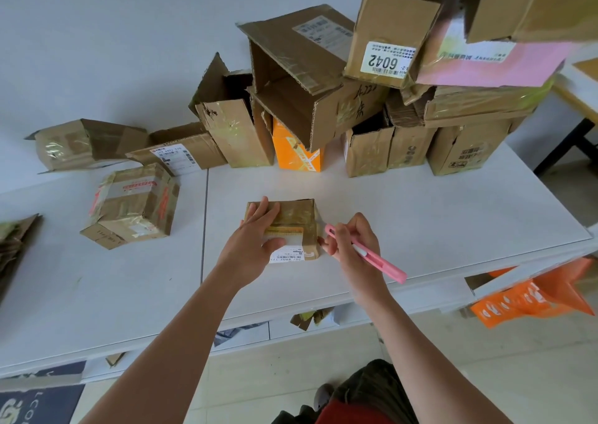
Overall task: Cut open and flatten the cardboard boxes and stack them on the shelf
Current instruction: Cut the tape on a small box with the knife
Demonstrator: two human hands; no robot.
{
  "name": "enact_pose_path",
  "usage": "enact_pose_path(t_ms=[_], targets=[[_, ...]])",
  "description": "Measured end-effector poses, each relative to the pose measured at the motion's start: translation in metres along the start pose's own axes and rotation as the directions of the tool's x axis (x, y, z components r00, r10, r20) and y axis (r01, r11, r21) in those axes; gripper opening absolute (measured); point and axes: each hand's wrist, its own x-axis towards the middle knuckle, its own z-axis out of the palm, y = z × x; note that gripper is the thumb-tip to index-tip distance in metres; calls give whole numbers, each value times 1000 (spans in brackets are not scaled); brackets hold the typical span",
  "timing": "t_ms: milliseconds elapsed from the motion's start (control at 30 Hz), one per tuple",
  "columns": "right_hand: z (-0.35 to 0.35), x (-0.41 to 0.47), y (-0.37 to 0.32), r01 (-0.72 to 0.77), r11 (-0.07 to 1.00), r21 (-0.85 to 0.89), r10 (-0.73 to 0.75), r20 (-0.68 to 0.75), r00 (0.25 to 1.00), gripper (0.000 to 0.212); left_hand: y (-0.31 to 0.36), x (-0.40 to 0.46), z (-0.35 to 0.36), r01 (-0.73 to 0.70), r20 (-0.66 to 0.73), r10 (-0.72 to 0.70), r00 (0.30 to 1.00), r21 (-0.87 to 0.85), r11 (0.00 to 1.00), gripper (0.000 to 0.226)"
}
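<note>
Fingers of the left hand (255, 242) lie spread flat on the small taped box (293, 229) at the table's (437, 213) near middle, while the right hand (351, 245) grips the pink cutter (369, 254) at its right edge, so a slip could nick that holding hand.

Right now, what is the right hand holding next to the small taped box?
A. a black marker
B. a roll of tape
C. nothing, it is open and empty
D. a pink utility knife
D: the right hand grips a pink utility knife, its tip at the right edge of the small taped box, while the left hand rests on top of the box.
</note>
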Motion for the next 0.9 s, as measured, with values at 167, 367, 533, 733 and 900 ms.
enact_pose_path(t_ms=[167,367,533,733,900], targets=[[-2,-16,4,19,997,-68,-18,9,1000,26,0,4,-5,7,5,-7,1000,10,1000,68],[7,2,4,-17,998,53,25,-149,989,27,-1,4,-2,-1,-7,1,1000,-10,1000,67],[15,6,12,-13,999,51,21,-153,988,29,-1,4,-2,6,-7,-6,1000,-13,1000,68],[11,-6,11,-77,994,83,86,-114,990,30,-1,4,-2,15,-8,-15,1000,-11,1000,68],[2,-19,1,-72,997,-4,72,-16,997,28,-1,4,-5,12,-1,-12,1000,-38,999,68]])
